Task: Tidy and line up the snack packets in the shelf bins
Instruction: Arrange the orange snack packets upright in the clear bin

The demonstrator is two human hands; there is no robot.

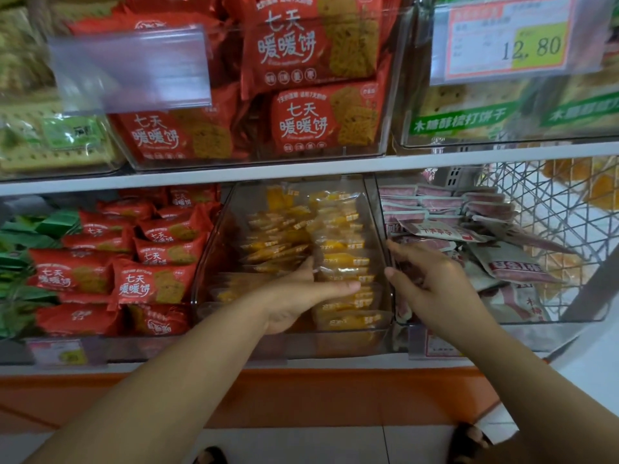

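Note:
Yellow snack packets (338,236) fill the clear middle bin (214,249) in two rough rows. My left hand (294,296) reaches into this bin. Its fingers slide into the gap between the rows and its thumb lies across the front of the right row, holding a bunch of packets. My right hand (435,279) is over the right bin of pink and white packets (512,266), which lie jumbled. Its curled fingers and thumb pinch the clear wall (376,209) between the two bins.
Red biscuit packets (147,283) fill the bin to the left, with green packets (20,262) beyond. The upper shelf (301,169) holds more bins and a price tag (509,38). A wire basket (552,209) stands at the right. My feet show on the floor below.

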